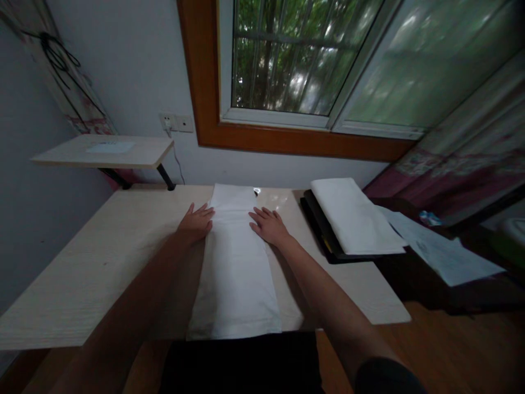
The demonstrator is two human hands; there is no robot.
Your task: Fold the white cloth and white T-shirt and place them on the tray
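Note:
A long strip of folded white cloth (238, 273) lies flat on the pale wooden table (102, 268), running from the back edge to the front edge. Slight creases cross it near its far end. My left hand (197, 221) rests on the cloth's left edge with its fingers spread. On the opposite edge lies my right hand (268, 224), palm down, its fingers apart and touching the cloth. Neither hand grips anything.
At the right, another folded white cloth (356, 219) sits on a black folder-like stack (324, 235). A small raised shelf (139, 156) stands at the back left. Papers (447, 251) lie on a dark surface farther right. A window is behind the table.

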